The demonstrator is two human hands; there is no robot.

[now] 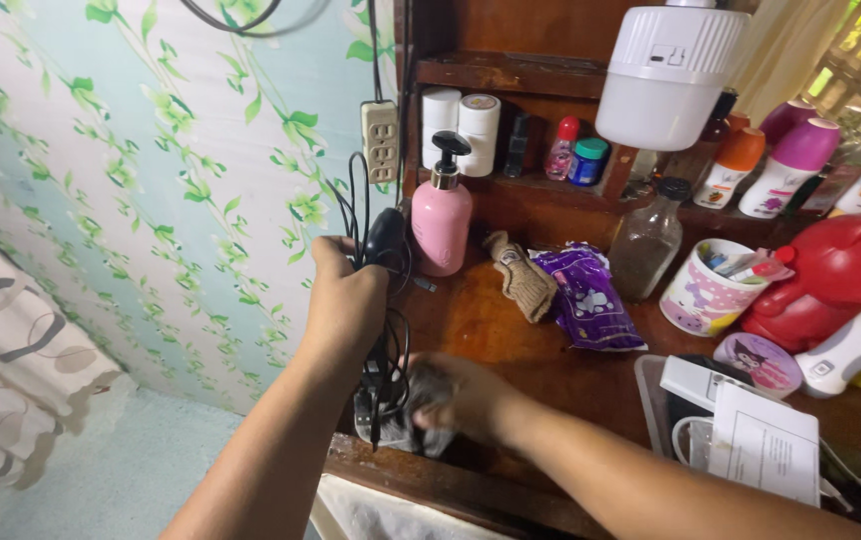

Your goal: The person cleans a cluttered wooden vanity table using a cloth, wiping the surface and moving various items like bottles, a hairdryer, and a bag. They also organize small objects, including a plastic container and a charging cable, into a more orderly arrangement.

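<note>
Left hand (pixel 346 300) raised at the left edge of the wooden table (pixel 511 350), fingers closed around a black plug with cables (pixel 383 240), just beside the pink pump bottle (pixel 441 215). Right hand (pixel 456 400) lower, near the table's front edge, fingers wrapped over a blurred grey bundle (pixel 406 420); purple packet (pixel 591 300) well apart.

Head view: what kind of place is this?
Likely a bedroom dresser at home: a wooden shelf of lotion bottles, a pink pump bottle and leaf-print wallpaper. The left hand holds black cords; the right hand presses a grey cloth.
</note>
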